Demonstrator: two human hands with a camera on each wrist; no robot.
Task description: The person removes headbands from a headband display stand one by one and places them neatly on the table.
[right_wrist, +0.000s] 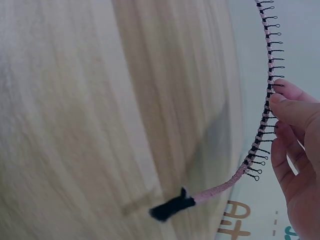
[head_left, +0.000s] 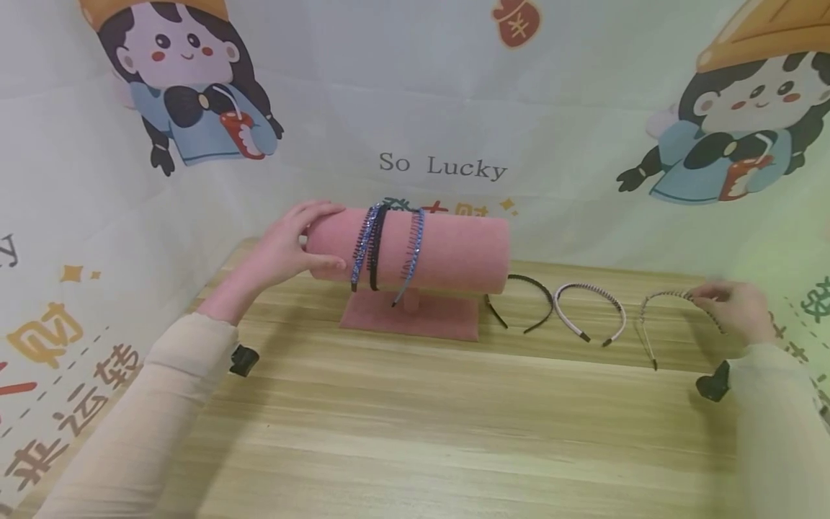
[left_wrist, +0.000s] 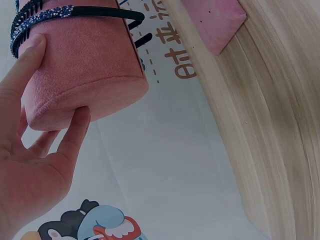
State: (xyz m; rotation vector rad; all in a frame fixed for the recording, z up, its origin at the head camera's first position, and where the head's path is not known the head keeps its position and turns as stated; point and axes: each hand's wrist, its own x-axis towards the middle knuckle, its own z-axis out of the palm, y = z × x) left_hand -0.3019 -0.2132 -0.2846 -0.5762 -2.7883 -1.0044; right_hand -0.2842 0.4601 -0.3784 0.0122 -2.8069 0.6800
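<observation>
"At the left end of the pink roll (head_left: 463, 252), what's there?"

"Left fingers (left_wrist: 75, 132), parted around the end and holding it: thumb on the curved side, another finger against the end face. A steadying hold, by my reading. The roll stands on its pink base (head_left: 447, 324), raised off the wood-grain surface (head_left: 454, 418)."

"And on the roll?"

"Three headbands, all left of its right half. Glittery blue headband (head_left: 363, 249) and black headband (head_left: 375, 252) side by side, very close near the top. Light-blue headband (head_left: 418, 241) sits apart, nearer the middle."

"What is left off it?"

"Three more, all to the roll's right. Second black headband (head_left: 552, 303) lies nearest, just beside the base; pale headband (head_left: 562, 314) next; pink headband (right_wrist: 270, 65) farthest out."

"Is that last one free?"

"No. Right fingers (right_wrist: 297, 111) pinch it, thumb and forefinger closed on the toothed band, the others bent loosely alongside. Whether both its ends touch the surface, I can't tell."

"Tally?"

"Three on, three off, one of those in hand. I'd put it about midway: two on the surface unheld, and the pinched one well apart from the roll."
</observation>
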